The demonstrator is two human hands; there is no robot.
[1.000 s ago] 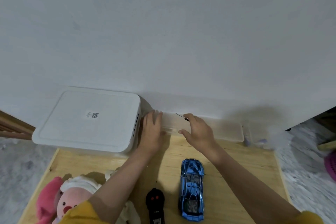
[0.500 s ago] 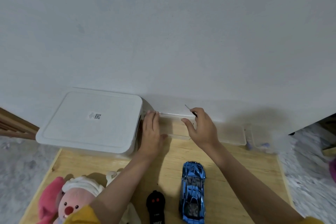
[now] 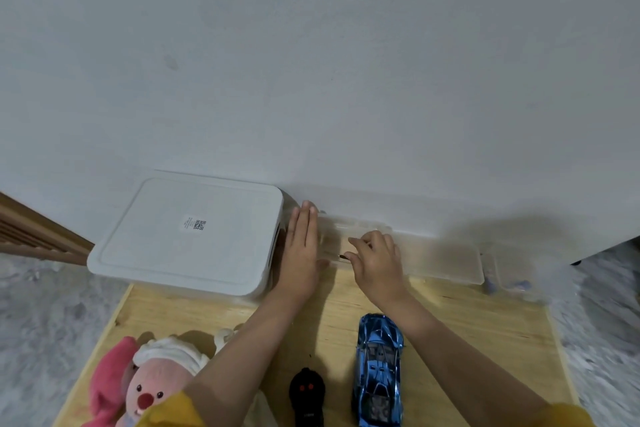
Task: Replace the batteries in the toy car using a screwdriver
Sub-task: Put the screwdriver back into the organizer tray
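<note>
The blue toy car (image 3: pixel 378 371) lay on the wooden table (image 3: pixel 467 329), nose toward the wall, near the front edge and just right of the black remote control (image 3: pixel 307 395). Neither hand touched it. Beyond it, the right hand (image 3: pixel 375 258) reached forward over the clear plastic box (image 3: pixel 440 260) at the wall, its fingers curled and its fingertips pinching a small dark-tipped thing, probably the screwdriver (image 3: pixel 343 256), though too little showed to be sure. The left hand (image 3: pixel 301 250) lay flat with straight fingers pressed together, resting against the box's left end, beside the white storage bin (image 3: pixel 194 236). A pink plush toy (image 3: pixel 145 381) sat at the table's near left corner.
</note>
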